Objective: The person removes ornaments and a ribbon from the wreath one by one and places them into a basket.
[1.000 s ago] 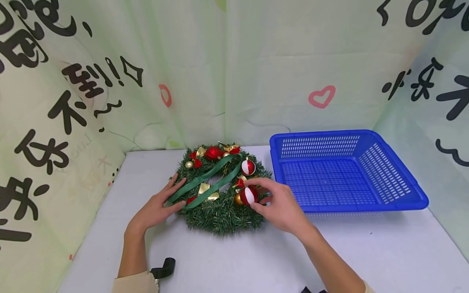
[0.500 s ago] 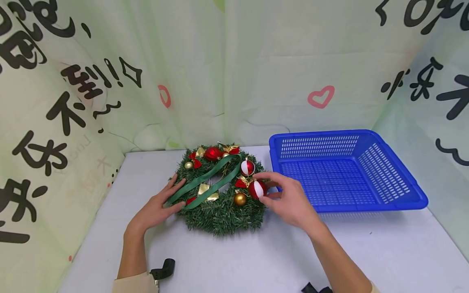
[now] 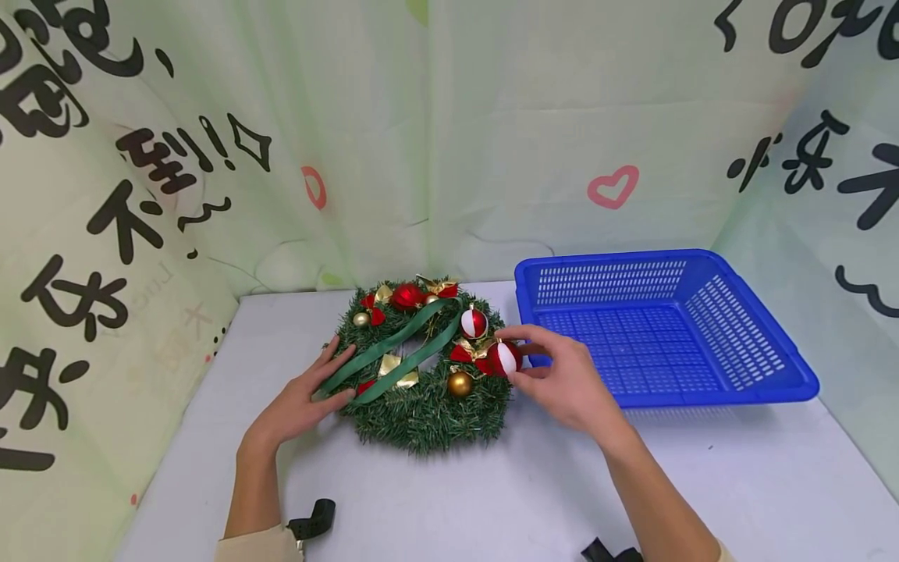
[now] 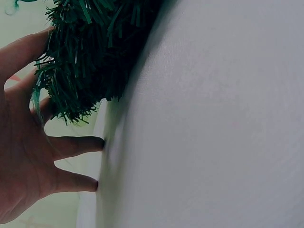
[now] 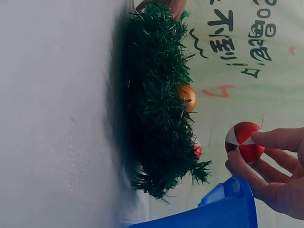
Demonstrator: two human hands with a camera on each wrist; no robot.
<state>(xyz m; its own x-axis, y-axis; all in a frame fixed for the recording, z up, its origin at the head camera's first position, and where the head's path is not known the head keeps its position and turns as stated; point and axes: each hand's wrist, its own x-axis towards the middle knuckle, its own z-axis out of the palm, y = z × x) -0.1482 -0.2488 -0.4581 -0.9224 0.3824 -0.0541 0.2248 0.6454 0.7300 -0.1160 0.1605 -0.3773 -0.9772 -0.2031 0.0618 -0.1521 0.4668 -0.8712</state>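
A green Christmas wreath (image 3: 435,425) lies on the white table, with a dark green ribbon (image 3: 379,346) across it. My left hand (image 3: 302,406) rests against its left side, fingers spread; in the left wrist view two fingertips touch the table. Between thumb and fingers, my right hand (image 3: 565,378) pinches a red and white Christmas ball (image 3: 504,358). The right wrist view shows that ball (image 5: 244,141) raised off the wreath, its gold hanging loop sticking up. On the wreath sit another red and white ball (image 3: 474,322), a gold ball (image 3: 460,383) and a red ball (image 3: 406,297).
A blue plastic basket (image 3: 772,343) stands right of the wreath, close to my right hand. Printed curtains (image 3: 506,140) enclose the table (image 3: 449,507) at the back and both sides. Black straps (image 3: 314,519) show near my wrists.
My right hand has moved right and slightly away from me, carrying the red and white ball off the wreath's right side, uncovering the gold ball. The left hand has stayed in place.
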